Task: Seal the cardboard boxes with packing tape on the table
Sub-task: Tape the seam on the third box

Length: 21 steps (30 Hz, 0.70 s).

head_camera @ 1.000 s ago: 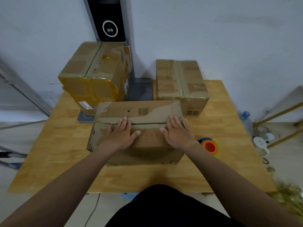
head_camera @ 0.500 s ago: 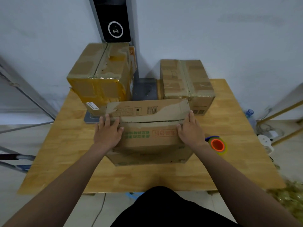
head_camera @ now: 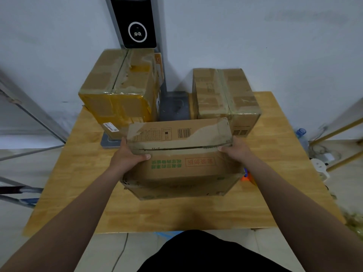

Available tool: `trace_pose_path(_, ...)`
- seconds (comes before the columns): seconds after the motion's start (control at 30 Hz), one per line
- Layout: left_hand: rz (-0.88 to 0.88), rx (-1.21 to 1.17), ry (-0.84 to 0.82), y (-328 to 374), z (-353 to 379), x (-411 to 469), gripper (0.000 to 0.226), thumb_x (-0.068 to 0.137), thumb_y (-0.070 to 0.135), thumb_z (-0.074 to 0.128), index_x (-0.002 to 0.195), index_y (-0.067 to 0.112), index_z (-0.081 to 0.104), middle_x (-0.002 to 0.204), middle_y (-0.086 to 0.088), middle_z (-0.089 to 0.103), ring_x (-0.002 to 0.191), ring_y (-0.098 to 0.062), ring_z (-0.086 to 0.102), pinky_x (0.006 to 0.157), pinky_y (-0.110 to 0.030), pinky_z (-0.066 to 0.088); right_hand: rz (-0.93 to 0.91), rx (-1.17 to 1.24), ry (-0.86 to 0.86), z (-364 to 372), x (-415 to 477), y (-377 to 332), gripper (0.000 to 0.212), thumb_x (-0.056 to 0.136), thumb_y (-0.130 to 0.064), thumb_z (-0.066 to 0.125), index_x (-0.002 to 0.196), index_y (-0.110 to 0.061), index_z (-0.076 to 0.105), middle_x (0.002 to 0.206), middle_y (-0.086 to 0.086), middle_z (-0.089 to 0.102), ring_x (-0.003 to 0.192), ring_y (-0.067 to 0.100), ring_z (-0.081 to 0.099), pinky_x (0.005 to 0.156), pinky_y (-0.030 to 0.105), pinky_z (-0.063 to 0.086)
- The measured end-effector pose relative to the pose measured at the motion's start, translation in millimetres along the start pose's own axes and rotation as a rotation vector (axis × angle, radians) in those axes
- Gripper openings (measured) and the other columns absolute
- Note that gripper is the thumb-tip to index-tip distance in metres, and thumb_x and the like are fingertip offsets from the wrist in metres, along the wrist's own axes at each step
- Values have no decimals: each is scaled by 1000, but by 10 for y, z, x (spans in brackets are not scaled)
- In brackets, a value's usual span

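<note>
Front box (head_camera: 180, 169) is mid-frame on the counter (head_camera: 78, 173), tipped toward the viewer. Cannot tell whether its base is fully down.
Left hand (head_camera: 127, 157) grips the box's left end, thumb curled over the nearer panel, fingers round the side. Right hand (head_camera: 235, 150) grips the right end, thumb at the top edge.
Seam (head_camera: 176, 148) across the top shows as a dark open slit, with only old tape scraps around it.

Risks, as I judge them:
- The flaps are unsealed, so they may spring up if a thumb eases off.
- The hold is at the two ends only. Worn cardboard could slip and the box drop.
- Torn corner (head_camera: 125, 182), lower left of the box, may rip further under load.
- Tape roll (head_camera: 246, 176) shows only as an orange sliver at the box's lower right, touching it or just beside it. A shove could send it toward the counter's edge.
- Left rear box (head_camera: 121, 89) and right rear box (head_camera: 225, 95) stand close behind. A push away from the viewer would bump them.

Writing:
- Far flap: barcode (head_camera: 184, 133) beside a printed grid and symbols, digits unreadable.
- Nearer panel: red characters (head_camera: 199, 161) in a red frame and green characters (head_camera: 166, 163). Both are upside down from here and too blurred to read.
- White shipping label (head_camera: 111, 127), low on the left rear box, is illegible.
- Black device (head_camera: 137, 22), top centre, shows a white ring and two dots but no words.
</note>
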<state>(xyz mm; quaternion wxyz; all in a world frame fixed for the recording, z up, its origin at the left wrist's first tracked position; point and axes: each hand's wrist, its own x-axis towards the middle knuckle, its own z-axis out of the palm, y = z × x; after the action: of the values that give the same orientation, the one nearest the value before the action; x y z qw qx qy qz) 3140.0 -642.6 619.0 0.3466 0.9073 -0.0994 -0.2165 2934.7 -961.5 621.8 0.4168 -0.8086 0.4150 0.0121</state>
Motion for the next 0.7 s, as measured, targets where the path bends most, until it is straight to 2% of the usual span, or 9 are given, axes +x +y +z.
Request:
trace_pose_path(0.07,-13,-60,-41,-29,-7,39,99,64,46,95,146,29,43,137,7,61,129,-23,57,105,-46,48,41,98,-65,-35,2,9,41,91,-25,72,130,-15,64,134,6,61,126,28,54,100,39,45)
trace_pose_path(0.17,-60,-209,-137,-72,-13,54,62,67,35,95,122,29,66,113,9,68,116,-19,63,88,-34,54,158,177,-184,-91,-6,37,32,90,-32,72,121,-23,66,130,2,62,119,24,55,98,40,46)
trace_pose_path(0.23,-81,-255,-196,-63,-21,45,47,70,31,94,110,31,69,105,11,68,106,-15,64,83,-31,54,203,199,-226,-110,-7,43,35,90,-34,73,121,-22,65,129,2,62,122,25,54,101,43,44)
trace_pose_path(0.37,-140,-184,-145,-56,-1,99,61,64,38,97,118,23,70,112,2,69,113,-23,63,92,-38,53,202,210,-129,-69,-6,2,46,88,-28,75,130,-14,63,129,8,61,125,30,54,100,42,43)
trace_pose_path(0.43,-132,-94,-91,-21,5,99,70,62,46,96,123,23,70,119,0,69,116,-25,63,97,-42,53,120,95,-30,-45,-11,-32,48,85,-28,78,129,-13,66,132,9,63,125,31,56,100,41,45)
trace_pose_path(0.5,-61,7,-54,3,34,104,88,55,58,93,132,27,63,129,4,67,121,-24,62,99,-44,53,34,-73,59,-25,-43,-69,49,83,-32,79,127,-13,68,128,9,67,120,30,60,95,39,48)
trace_pose_path(0.57,-24,84,0,46,103,97,103,60,56,91,146,27,44,140,4,58,128,-27,58,101,-45,50,-20,-152,103,22,-86,-99,54,86,-31,76,134,-16,58,126,10,67,118,33,60,92,39,48)
trace_pose_path(0.63,-28,211,41,116,186,56,100,75,46,87,153,28,27,154,-6,44,138,-33,48,108,-53,46,-67,-307,127,118,-147,-138,69,93,-24,66,150,-25,29,137,18,56,130,39,52,106,51,42)
trace_pose_path(0.7,52,501,81,252,243,-87,81,89,38,75,155,27,29,162,-11,29,148,-37,32,115,-60,36,-158,-626,139,215,-235,-219,75,98,-14,50,157,-36,9,163,17,21,151,40,19,118,65,17)
